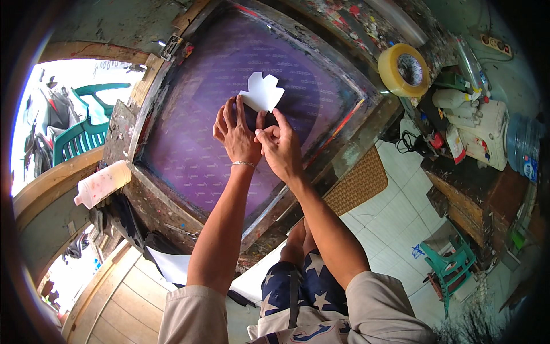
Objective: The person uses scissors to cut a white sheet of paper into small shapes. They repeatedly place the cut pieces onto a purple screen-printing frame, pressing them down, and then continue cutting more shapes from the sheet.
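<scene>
A small white paper cut-out [263,89] with angular notched edges lies on a purple screen surface [189,166] patterned with pale repeated print, inside a paint-stained frame. My left hand [238,137] is open, its fingers extended over the surface, with a fingertip at the cut-out's lower-left edge. My right hand [281,146] sits just right of it, index finger stretched to the cut-out's lower corner and the other fingers partly bent. I see no grip on the paper by either hand.
Clear tape roll [421,63] at upper right, near bottles [450,98] and a white container [488,132]. A pink-stained bottle [103,183] lies by the frame's left corner. Green chairs [74,132] show through the left opening; a small green chair [450,264] stands lower right. Woven mat [358,178] on tiles.
</scene>
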Demonstrator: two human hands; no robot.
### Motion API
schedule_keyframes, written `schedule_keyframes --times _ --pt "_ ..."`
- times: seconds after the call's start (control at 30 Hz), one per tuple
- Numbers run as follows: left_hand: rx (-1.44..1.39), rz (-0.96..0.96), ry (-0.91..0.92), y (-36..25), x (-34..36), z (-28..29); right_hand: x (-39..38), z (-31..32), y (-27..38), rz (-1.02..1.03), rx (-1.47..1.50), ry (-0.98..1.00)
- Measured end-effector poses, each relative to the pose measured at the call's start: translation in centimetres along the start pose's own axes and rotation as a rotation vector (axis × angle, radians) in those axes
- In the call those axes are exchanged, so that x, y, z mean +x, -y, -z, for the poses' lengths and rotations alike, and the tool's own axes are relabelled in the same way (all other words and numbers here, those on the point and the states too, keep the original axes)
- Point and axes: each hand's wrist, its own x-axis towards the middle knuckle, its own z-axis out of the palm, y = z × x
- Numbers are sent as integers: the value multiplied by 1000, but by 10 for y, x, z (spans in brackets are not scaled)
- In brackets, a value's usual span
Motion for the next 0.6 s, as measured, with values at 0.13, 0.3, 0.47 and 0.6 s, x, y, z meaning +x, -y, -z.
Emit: schedule_keyframes --times 0.13,0.3,0.47,0.6 --pt "-22 1 7 1 0 1 2 0 5 -13 -10 0" --pt "-26 13 29 1 0 2 1 -5 2 -8 -58 -93" --pt "-15 8 17 0 1 2 6 0 -4 -3 -28 -133" --pt "-25 23 7 -1 1 1 23 7 11 -211 103 -265"
